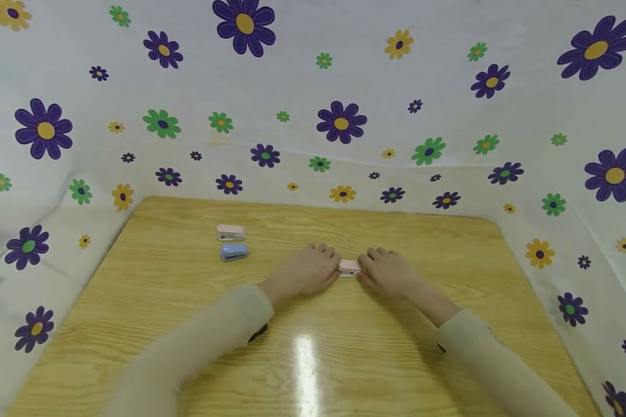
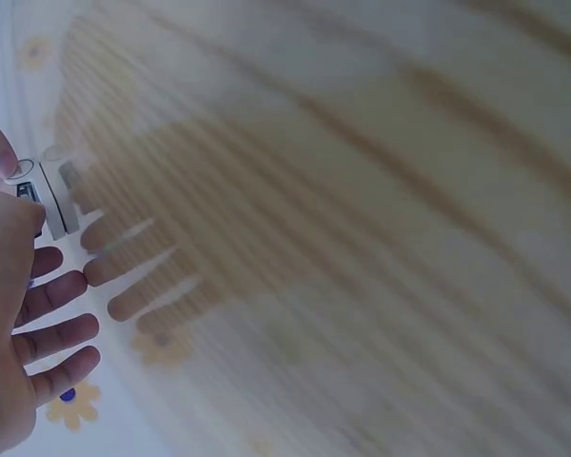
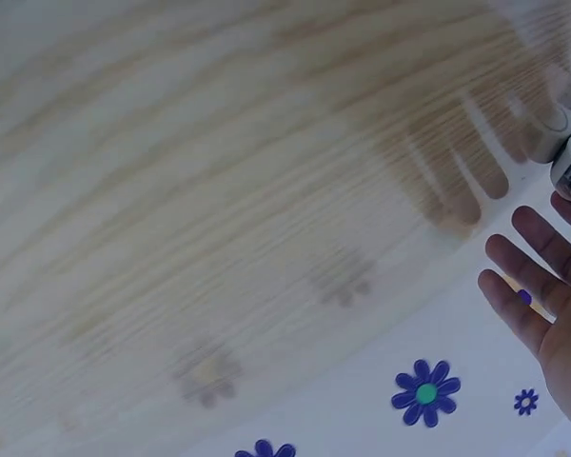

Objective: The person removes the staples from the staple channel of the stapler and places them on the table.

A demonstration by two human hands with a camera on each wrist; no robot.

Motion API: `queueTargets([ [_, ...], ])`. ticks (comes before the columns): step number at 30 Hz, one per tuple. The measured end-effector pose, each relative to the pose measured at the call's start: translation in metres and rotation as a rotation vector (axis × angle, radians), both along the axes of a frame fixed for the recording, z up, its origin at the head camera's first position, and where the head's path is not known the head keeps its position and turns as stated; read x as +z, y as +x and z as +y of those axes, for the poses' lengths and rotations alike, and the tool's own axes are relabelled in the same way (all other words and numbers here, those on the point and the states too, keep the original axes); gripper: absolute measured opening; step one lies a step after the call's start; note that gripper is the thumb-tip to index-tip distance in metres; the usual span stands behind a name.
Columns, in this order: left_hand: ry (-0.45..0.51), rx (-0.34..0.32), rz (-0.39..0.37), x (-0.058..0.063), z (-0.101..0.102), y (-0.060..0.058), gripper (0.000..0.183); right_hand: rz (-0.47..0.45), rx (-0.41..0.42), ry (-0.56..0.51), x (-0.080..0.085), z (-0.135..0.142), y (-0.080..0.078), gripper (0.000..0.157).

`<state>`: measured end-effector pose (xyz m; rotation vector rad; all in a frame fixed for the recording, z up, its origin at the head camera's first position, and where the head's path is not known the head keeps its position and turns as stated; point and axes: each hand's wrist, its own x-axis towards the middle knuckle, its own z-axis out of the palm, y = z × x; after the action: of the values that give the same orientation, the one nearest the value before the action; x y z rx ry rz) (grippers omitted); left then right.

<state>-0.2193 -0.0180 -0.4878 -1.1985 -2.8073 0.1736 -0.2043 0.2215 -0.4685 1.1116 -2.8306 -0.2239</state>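
A pink stapler [image 1: 349, 267] is pinched by the left hand [image 1: 314, 269] and right hand [image 1: 388, 272], other fingers [image 2: 59, 338] extended. On the desk [image 1: 422, 231], a blue stapler [image 1: 233, 252] is seen near another pink stapler [image 1: 230, 231].

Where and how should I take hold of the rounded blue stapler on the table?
Probably its two short ends, from above: the blue stapler lies lengthwise left to right, with a pink-topped white stapler close by its far side.

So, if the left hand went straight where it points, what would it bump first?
Likely the small pink-and-white plastic stapler, which the left hand touches; beyond that, depth is unclear.
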Motion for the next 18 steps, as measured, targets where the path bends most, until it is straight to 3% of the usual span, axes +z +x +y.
queueTargets([
  [9, -0.037, -0.025, -0.012, 0.001, 0.043, -0.001, 0.035, 0.036, -0.035, -0.025, -0.005, 0.042, 0.008, 0.022],
  [18, -0.002, 0.036, -0.081, -0.006, 0.047, 0.001, 0.038, 0.055, -0.048, -0.079, 0.000, 0.039, 0.015, 0.031],
])
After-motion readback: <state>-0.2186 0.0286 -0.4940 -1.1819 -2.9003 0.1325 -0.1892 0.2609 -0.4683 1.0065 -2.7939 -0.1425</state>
